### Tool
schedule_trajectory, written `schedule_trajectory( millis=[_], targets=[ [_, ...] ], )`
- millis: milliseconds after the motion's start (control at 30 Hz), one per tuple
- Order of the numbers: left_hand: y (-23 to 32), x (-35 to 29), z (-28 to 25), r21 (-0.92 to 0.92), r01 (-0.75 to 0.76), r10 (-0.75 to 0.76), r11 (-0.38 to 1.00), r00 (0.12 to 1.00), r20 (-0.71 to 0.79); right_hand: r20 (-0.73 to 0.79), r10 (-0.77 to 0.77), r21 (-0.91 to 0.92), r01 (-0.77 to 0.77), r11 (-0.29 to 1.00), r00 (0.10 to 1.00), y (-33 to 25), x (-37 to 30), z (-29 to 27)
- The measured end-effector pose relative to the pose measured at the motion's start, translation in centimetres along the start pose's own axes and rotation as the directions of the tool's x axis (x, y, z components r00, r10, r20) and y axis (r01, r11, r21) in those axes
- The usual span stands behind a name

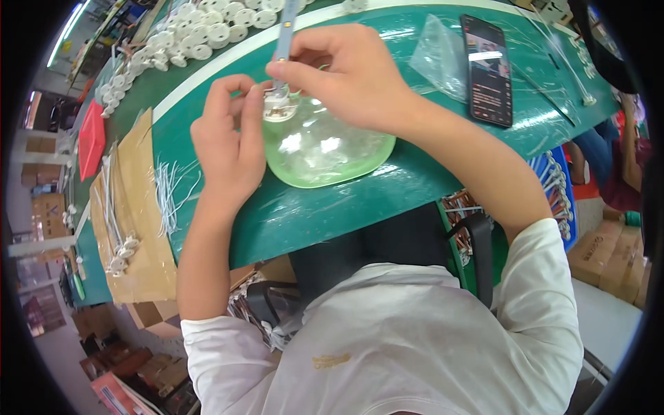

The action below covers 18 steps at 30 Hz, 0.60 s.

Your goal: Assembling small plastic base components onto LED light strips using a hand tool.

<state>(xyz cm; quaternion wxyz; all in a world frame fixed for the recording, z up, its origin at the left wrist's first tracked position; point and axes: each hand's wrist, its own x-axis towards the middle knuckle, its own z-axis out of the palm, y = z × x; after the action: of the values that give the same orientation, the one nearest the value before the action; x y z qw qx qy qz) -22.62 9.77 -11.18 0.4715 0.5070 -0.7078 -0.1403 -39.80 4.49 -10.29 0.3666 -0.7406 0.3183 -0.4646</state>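
Observation:
Over the near-left side of a light green bowl, my two hands come together. My left hand pinches a small white round end cap between thumb and fingers. With thumb and forefinger, my right hand grips a narrow grey strip with small yellowish spots, which looks like an LED strip. The strip stands roughly upright, its lower end at the cap; whether it is inside the cap, I cannot tell. Something clear and shiny, like plastic, fills the bowl.
Many white round-ended parts lie along the far left. A cardboard sheet with wired parts and a bundle of white wires are at the left. A phone and clear plastic bag lie right. A blue crate stands beyond the table edge.

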Motion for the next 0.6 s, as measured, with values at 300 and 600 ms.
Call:
schedule_trajectory(
  millis=[300, 600],
  targets=[
    [-0.3, 0.0, -0.4, -0.324, 0.109, -0.1, 0.94, 0.994, 0.045, 0.048, 0.029, 0.166, -0.036, 0.985, 0.998, -0.4, 0.1, 0.3],
    [-0.1, 0.4, -1.3, -0.622, 0.306, -0.043, 0.721, 0.915, 0.4, 0.093, 0.035, 0.292, -0.061, 0.954, 0.995, -0.8, 0.4, -0.5]
  ],
)
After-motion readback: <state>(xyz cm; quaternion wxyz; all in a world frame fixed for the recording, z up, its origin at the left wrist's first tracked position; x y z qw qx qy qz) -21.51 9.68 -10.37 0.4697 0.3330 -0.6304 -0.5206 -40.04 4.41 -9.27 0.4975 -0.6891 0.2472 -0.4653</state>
